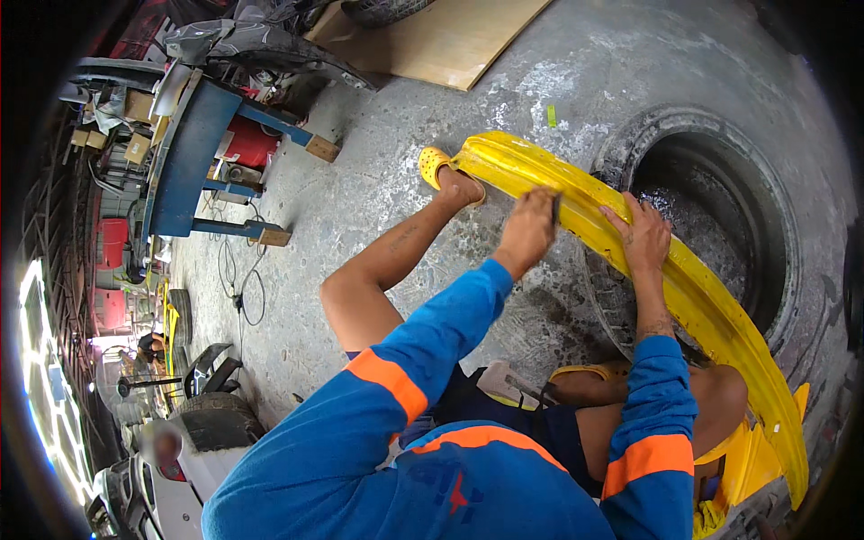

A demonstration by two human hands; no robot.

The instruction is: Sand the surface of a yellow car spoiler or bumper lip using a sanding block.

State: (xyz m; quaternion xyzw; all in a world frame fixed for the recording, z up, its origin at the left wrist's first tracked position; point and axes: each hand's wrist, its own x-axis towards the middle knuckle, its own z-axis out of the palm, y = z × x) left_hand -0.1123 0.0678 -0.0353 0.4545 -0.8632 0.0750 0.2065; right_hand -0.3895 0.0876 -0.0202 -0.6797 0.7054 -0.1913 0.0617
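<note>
My left hand (529, 225) is closed on a small dark pad (556, 209), pressed against a long curved yellow panel (711, 301). My right hand (641, 234) grips the same panel farther right, fingers over its edge. The panel lies diagonally from beside my outstretched left foot in a yellow clog (433, 165) down to the lower right, across part of a round grey tub (781, 211) with dark wet contents. What lies under my left fingers is partly hidden.
A blue workbench (184, 157) with clutter stands at left, cords (243, 301) on the floor beside it. A wooden board (423, 40) lies at top, a green scrap (551, 115) nearer. Another person (151, 346) is in the left distance. More yellow parts (760, 468) lie lower right.
</note>
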